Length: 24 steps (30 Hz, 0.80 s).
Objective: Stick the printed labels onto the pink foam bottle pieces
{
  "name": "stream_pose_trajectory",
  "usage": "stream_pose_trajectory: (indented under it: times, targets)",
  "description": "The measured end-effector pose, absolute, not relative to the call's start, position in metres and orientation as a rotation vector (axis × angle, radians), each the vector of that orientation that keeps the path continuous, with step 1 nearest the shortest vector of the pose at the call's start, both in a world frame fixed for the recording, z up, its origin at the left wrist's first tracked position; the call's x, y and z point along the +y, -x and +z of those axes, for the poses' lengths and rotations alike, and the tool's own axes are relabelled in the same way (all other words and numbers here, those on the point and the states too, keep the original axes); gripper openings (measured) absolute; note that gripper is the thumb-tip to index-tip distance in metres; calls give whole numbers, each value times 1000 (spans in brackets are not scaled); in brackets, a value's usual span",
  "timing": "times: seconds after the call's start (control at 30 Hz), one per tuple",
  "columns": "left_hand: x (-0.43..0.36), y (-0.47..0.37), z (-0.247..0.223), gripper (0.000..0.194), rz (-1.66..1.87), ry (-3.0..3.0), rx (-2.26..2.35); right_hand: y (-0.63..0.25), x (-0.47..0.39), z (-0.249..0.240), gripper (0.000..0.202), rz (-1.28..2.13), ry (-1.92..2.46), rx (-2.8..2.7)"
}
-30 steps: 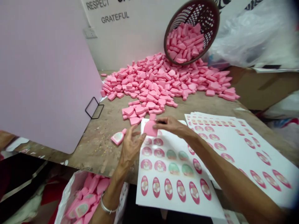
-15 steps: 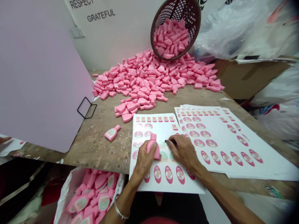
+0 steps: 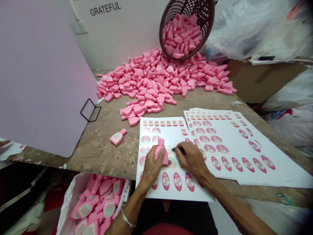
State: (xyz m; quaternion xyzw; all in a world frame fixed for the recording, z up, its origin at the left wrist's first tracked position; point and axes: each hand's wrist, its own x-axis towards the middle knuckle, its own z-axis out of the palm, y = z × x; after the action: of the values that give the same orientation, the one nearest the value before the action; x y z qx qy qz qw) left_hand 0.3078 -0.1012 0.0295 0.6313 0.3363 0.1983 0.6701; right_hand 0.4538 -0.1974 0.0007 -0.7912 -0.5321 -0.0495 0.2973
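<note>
We have a pink bottle (image 3: pixel 161 157) in our left hand (image 3: pixel 152 164), its cap toward twelve o'clock, just above the near part of a sticker sheet (image 3: pixel 171 134); our left grip is clamped around it, thumb across its face. Taking that bottle as the clock's centre, our right hand (image 3: pixel 192 158) sits at three o'clock over the same sheet, its grip pinched together on a small dark tool (image 3: pixel 180 149) whose kind we cannot tell. Between our hands we see a pale green label (image 3: pixel 172 162) on the sheet. Farther toward three o'clock, a fanned stack of sheets (image 3: pixel 231 138) lies on the table (image 3: pixel 105 130). Near ten o'clock, a labelled bottle (image 3: pixel 117 137) rests by itself on bare wood. At twelve we face a broad pink heap (image 3: pixel 144 76) of bottles, and just past twelve a tilted brown basket (image 3: pixel 205 16) opens onto it, partly filled with more. Toward eight, below the table edge, a white container (image 3: pixel 69 192) holds bottles, several bearing green labels. A pale pink panel (image 3: pixel 39 75) stands at ten, and a cardboard box (image 3: pixel 251 81) near two.
</note>
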Motion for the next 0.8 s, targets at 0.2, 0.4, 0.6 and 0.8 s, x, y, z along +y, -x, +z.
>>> stream_pose_trajectory:
  times: [0.2,0.4,0.6,0.8]
  targets:
    - [-102,-307,31,42,452,-1447,759,-458,-199,-1,16,-256,2187,-1462]
    - [-102,-308,30,43,439,-1450,776,-459,-196,4,15,-60,2151,-1321]
    - [-103,-308,30,43,428,-1462,798,-453,-194,4,20,-215,2157,-1349]
    - [-103,-306,31,48,484,-1266,783,-457,-199,24,28,251,1911,-963]
